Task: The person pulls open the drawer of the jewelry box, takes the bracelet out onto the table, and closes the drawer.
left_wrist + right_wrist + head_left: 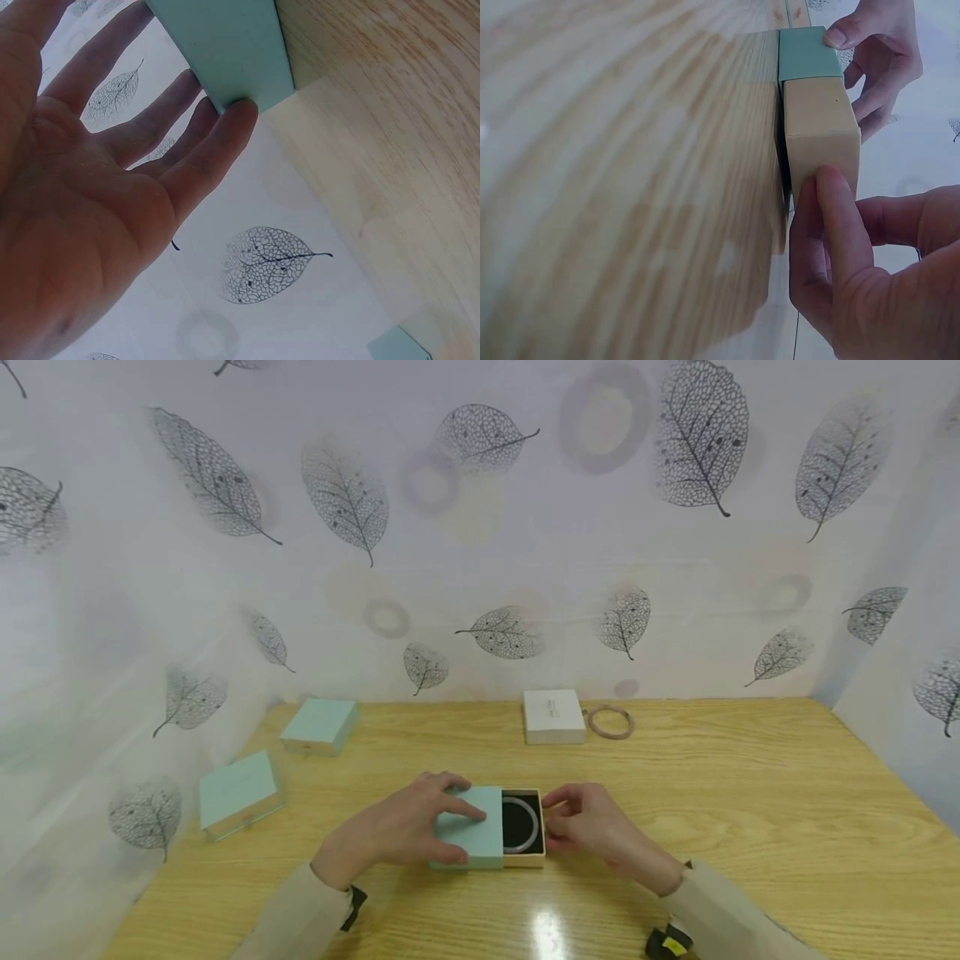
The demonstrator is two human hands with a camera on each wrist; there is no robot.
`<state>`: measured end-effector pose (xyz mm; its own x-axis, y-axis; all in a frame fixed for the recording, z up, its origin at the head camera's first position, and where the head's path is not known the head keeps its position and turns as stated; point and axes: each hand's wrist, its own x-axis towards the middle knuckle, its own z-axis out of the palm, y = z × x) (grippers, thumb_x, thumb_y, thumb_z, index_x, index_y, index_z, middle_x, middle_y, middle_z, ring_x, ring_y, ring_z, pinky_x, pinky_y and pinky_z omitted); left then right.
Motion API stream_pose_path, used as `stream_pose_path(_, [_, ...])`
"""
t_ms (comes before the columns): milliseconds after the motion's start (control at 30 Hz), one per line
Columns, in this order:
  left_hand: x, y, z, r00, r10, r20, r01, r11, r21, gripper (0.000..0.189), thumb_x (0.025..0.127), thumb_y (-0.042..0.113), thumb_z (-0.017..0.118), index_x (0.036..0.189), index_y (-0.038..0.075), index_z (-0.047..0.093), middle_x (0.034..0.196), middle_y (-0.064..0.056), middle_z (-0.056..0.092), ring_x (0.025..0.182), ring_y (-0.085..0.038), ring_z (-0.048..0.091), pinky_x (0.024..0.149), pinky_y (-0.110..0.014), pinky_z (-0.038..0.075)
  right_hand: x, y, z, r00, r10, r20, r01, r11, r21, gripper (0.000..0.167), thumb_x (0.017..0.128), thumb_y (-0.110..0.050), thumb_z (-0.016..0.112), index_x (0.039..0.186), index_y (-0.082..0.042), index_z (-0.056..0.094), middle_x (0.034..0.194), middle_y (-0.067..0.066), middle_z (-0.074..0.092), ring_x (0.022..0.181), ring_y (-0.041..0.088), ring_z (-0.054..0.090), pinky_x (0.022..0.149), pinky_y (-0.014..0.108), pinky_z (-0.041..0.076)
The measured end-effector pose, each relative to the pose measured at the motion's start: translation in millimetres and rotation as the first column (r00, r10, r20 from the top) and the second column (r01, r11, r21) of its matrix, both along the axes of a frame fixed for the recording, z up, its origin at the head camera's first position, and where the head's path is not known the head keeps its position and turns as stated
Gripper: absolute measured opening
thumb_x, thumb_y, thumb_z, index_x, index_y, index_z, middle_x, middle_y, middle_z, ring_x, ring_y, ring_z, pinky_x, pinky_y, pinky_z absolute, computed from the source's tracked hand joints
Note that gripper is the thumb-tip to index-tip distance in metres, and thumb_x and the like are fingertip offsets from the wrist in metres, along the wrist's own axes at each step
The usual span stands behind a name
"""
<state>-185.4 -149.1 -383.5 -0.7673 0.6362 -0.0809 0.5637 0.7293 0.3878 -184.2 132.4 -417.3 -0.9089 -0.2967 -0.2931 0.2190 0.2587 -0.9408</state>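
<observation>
Left hand (401,822), spread, grips one mint sleeve (482,843); right hand (592,827), curled, pinches one tray (525,862) holding one bangle (536,825).

Head view: forward, down; close wrist views share mint box (480,847).

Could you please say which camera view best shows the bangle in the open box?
The head view: it looks into the drawer, where the bangle shows against black lining. The left wrist view shows the green sleeve, and the right wrist view the drawer's outer end; neither shows the bangle.
</observation>
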Motion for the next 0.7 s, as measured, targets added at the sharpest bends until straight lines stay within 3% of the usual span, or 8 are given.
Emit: stream_pose_path(700, [0.9, 1.2, 1.9, 1.0, 0.011, 0.02, -0.011, 1.0, -0.002, 0.047, 0.085, 0.036, 0.084, 0.129, 0.025, 0.073, 0.15, -0.013, 0.051, 0.136, -0.036, 0.048, 0.11, -0.054, 0.047, 0.8, 18.8, -1.7, 1.0, 0.002, -0.008, -0.002, 1.0, -0.018, 0.035, 0.09, 0.009, 0.061, 0.125, 0.013, 0.056, 0.092, 0.012, 0.065, 0.079, 0.015, 0.067, 0.073, 0.029, 0.063])
